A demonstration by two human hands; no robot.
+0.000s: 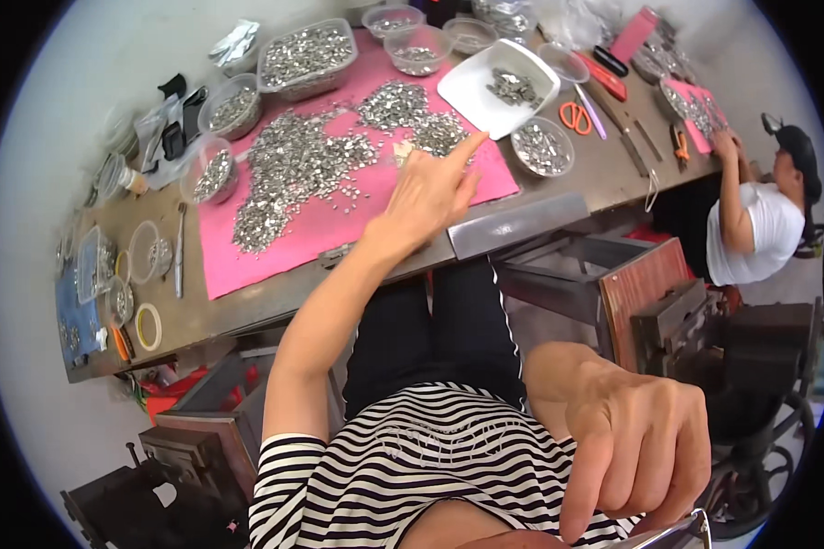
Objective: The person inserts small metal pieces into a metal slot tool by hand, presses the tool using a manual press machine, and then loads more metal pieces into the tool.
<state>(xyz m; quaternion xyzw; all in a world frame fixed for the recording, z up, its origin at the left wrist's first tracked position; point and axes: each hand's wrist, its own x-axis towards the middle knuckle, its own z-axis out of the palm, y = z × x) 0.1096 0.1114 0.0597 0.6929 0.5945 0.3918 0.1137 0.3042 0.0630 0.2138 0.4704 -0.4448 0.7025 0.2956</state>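
My left hand [430, 192] reaches over the near right part of a pink mat [293, 252], its index finger stretched toward the near corner of a white square tray [467, 90]. Nothing shows in this hand. Beside and beyond it, small silvery metal pieces [307, 165] lie in loose piles on the mat. More dull metal pieces [513, 88] sit in the tray. Close to the camera at the lower right, my right hand [636, 439] is raised with its fingers curled together and pointing down. Its fingertips are partly hidden. Glasses [691, 531] show just below it.
Clear tubs of metal pieces [307, 55] stand around the mat; a round one [542, 146] is right of the tray. Orange-handled scissors [575, 117], a purple pen and pliers [678, 146] lie farther right. A co-worker [760, 201] sits at the bench's right end. Dark metal machines stand below.
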